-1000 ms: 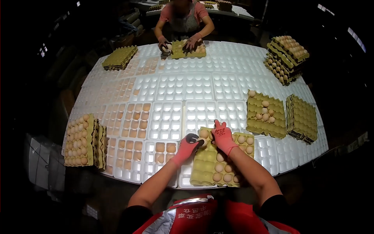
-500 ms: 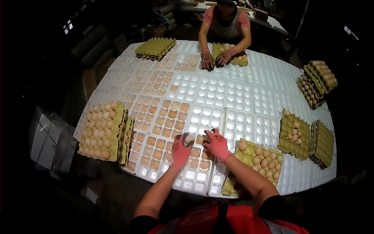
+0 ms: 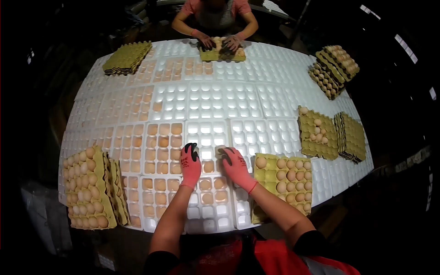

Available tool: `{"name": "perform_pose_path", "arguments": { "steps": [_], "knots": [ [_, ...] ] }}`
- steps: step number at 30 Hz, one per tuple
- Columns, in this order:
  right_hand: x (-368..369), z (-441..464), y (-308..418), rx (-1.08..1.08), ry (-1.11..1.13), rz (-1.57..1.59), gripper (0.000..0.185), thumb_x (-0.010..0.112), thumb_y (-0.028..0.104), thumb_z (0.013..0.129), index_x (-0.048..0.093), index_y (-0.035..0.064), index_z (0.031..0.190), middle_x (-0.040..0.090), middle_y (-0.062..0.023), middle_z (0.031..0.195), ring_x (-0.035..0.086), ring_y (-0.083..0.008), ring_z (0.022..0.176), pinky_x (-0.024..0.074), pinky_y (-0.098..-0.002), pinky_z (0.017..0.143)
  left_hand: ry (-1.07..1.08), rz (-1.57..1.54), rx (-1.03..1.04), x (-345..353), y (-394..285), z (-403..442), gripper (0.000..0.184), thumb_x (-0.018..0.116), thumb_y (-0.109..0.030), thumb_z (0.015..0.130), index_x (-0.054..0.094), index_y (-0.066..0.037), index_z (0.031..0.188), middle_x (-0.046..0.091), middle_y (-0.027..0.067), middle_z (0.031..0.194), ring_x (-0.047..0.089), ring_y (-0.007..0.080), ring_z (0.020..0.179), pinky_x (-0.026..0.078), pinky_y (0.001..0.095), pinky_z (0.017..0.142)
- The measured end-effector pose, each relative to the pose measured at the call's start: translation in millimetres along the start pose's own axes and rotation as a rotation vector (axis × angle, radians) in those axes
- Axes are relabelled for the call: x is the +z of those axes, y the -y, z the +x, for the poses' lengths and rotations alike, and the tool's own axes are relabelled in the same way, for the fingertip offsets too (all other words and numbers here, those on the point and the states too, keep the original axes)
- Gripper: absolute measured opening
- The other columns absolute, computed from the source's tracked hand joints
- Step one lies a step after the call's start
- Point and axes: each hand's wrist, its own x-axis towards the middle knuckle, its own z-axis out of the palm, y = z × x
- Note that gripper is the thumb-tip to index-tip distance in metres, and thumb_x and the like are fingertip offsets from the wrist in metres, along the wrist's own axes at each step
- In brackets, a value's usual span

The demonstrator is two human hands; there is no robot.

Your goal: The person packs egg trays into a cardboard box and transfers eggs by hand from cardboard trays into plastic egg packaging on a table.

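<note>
Both my hands wear pink gloves with black fingertips and are over the white plastic trays. My left hand (image 3: 190, 167) has its fingers curled around an egg (image 3: 196, 150), which is mostly hidden. Opposite it, my right hand (image 3: 237, 169) grips a pale egg (image 3: 220, 149) at its fingertips. Between the hands, a brown egg (image 3: 208, 166) sits in a cell of the white tray (image 3: 206, 130). Closer to me, another white tray (image 3: 208, 224) has eggs in its upper cells. By my right forearm lies a yellow-green pulp egg tray (image 3: 270, 183), partly filled with eggs.
Stacked pulp trays of eggs stand at the left (image 3: 85, 190) and far right (image 3: 337, 68). Pulp trays (image 3: 350, 137) lie at the right, others (image 3: 127, 57) at the back left. Across the table, a co-worker's gloved hands (image 3: 220, 43) are over a pulp tray.
My hands have moved forward from the nearer white tray to the one beyond it. The view has shifted right. The co-worker's hands have gone from the white trays to the pulp tray.
</note>
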Motion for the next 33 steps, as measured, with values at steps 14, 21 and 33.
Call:
{"name": "perform_pose_path", "arguments": {
  "steps": [14, 21, 33],
  "knots": [
    [-156.8, -49.9, -57.6, 0.2, -0.002, -0.054, 0.044, 0.069, 0.021, 0.086, 0.061, 0.0046, 0.126, 0.066, -0.0153, 0.116, 0.062, -0.0318, 0.109, 0.0486, -0.0432, 0.096, 0.564, 0.114, 0.403, 17.3, -176.9, -116.4, 0.039, 0.072, -0.017, 0.077, 0.065, -0.008, 0.114, 0.061, 0.0135, 0.113, 0.054, 0.0351, 0.108, 0.042, 0.0459, 0.095],
    [-314.3, -170.2, -63.7, 0.628, 0.163, 0.518, 0.039, 0.064, 0.036, 0.093, 0.056, 0.0061, 0.117, 0.064, -0.0099, 0.108, 0.065, -0.0173, 0.086, 0.0527, -0.0321, 0.069, 0.619, 0.387, 0.787, 87.7, -222.4, -240.3, 0.046, 0.073, -0.026, 0.076, 0.06, -0.008, 0.117, 0.056, 0.0131, 0.12, 0.053, 0.031, 0.111, 0.042, 0.0447, 0.096],
    [-273.6, -229.1, -38.6, 0.161, 0.306, -0.323, 0.031, 0.075, 0.024, 0.075, 0.062, 0.0067, 0.098, 0.06, -0.0165, 0.101, 0.063, -0.0302, 0.097, 0.0509, -0.0415, 0.079, 0.616, -0.124, 0.008, 82.4, -251.2, -212.2, 0.028, 0.068, -0.019, 0.087, 0.064, -0.007, 0.112, 0.066, 0.0097, 0.108, 0.063, 0.0245, 0.096, 0.051, 0.0359, 0.088]
  ]
}}
